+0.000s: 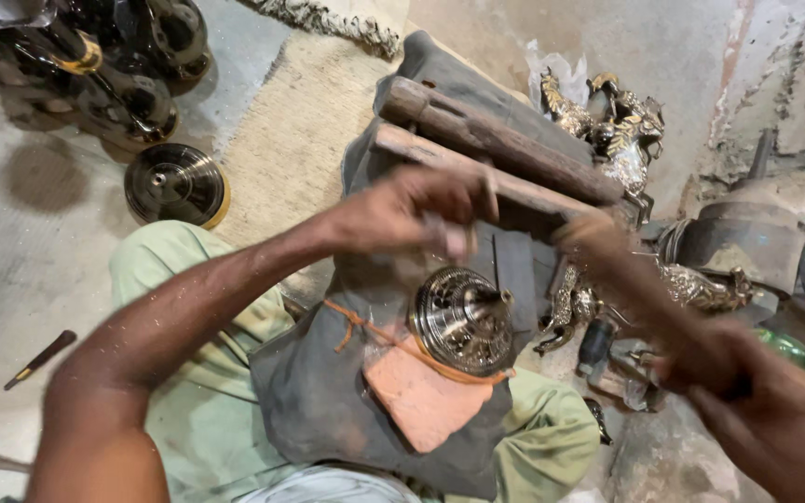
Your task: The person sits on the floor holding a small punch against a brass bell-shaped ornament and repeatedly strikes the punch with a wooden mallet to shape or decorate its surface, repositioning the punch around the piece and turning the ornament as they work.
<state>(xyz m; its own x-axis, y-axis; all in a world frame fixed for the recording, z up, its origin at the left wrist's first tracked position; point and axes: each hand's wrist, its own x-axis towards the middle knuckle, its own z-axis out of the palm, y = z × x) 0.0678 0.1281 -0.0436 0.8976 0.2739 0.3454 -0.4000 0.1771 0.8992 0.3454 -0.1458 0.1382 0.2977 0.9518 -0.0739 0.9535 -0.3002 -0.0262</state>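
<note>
My left hand pinches a small pale piece above the brass dome. My right hand, right of the dome, is blurred; I cannot tell its grip. Best keep the dome steady on the lap cloth.

Brass disc: round, ribbed and finely patterned, shiny; sits tilted on the grey cloth, its raised centre toward the wooden block. A thin rod stands upright on the disc's upper right edge. Orange pad just below the disc, touching its rim.

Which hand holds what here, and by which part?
Left hand pinches a thin rod by its top, tip on the brass piece. Right hand: motion-blurred, cannot tell.
</note>
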